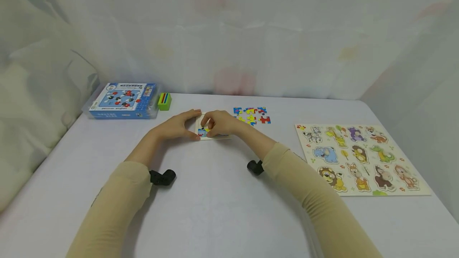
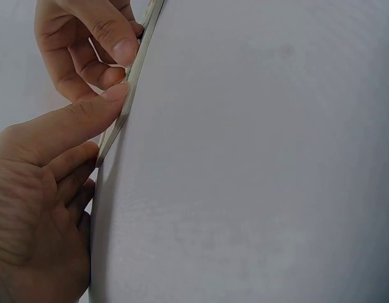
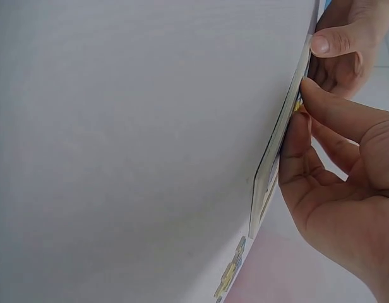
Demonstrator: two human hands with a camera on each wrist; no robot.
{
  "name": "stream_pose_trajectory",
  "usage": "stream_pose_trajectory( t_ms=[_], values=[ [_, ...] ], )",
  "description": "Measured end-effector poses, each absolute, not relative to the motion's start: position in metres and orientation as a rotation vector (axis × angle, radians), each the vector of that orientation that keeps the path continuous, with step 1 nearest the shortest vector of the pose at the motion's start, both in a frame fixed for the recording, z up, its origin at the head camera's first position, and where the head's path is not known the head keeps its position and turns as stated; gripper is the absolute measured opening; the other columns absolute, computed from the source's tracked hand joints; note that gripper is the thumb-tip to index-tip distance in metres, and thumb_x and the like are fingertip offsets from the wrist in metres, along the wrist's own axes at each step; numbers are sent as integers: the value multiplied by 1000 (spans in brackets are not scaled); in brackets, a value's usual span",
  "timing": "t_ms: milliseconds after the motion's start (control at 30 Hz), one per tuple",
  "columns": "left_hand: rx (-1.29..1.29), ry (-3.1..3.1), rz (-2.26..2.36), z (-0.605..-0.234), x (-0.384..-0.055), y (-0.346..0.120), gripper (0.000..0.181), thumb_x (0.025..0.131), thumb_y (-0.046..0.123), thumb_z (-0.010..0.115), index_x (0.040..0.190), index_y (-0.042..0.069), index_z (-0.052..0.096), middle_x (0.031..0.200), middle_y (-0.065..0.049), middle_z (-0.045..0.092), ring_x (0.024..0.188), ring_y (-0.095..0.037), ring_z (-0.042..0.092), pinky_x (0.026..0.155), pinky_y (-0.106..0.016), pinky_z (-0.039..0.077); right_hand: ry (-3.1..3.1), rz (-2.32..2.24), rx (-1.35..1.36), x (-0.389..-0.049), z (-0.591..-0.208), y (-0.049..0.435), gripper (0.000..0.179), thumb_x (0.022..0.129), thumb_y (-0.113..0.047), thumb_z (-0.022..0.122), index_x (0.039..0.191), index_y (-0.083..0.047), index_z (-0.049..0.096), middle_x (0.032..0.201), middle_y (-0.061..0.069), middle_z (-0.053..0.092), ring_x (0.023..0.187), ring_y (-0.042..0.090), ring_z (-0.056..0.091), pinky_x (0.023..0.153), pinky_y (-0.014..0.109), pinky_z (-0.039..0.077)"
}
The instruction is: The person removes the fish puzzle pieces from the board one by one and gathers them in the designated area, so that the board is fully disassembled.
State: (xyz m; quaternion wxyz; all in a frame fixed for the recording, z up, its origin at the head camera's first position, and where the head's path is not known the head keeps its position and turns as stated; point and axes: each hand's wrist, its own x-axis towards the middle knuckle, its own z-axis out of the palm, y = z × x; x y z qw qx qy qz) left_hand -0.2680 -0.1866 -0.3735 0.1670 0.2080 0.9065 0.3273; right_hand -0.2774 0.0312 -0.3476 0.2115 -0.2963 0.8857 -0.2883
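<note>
Left hand: The left hand (image 1: 175,126) holds the left end of a small puzzle board (image 1: 198,123), thumb at the near edge, fingers at the far corner.
Right hand: The right hand (image 1: 226,122) is bent over the board, thumb and index fingertips down at its picture; whether a piece is pinched between them cannot be told.
Between the hands: The two hands are close together with the board beneath and between them; patches of blue and yellow show on it, the rest covered by the right hand.
Puzzle pieces: Loose jigsaw pieces (image 1: 252,119) in red, yellow and blue lie just beyond and right of the right hand.
Sleeves: Beige sleeves (image 1: 114,198) cover both forearms, with a black device (image 1: 163,177) at each wrist.
Green block: A green block (image 1: 164,102) with coloured stripes sits beyond the left hand.
Blue box: A blue box (image 1: 121,100) printed with molecule models lies farther left, just beside the block.
Animal board: A large animal board (image 1: 306,145) lies well to the right of the right hand.
Tabletop: All rests on a white tabletop (image 1: 215,206).
</note>
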Motion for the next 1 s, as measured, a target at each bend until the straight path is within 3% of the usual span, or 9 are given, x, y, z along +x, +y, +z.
stream_pose_trajectory(
  t_ms=[367,1000],
  values=[
    [577,2586,919,-373,-267,-187,98,78,36,81,157,13,27,168,-5,18,158,-29,7,127,-57,9,2461,-795,-817,-276,-348,31,37,85,-12,75,120,-11,64,92,-1,58,87,11,53,79,19,41],
    [575,2574,944,-373,-268,-186,99,77,34,82,157,12,27,168,-6,18,158,-30,6,127,-57,8,2465,-800,-803,-274,-347,30,35,85,-11,75,117,-9,62,88,-2,55,81,11,49,73,20,40]
  ],
)
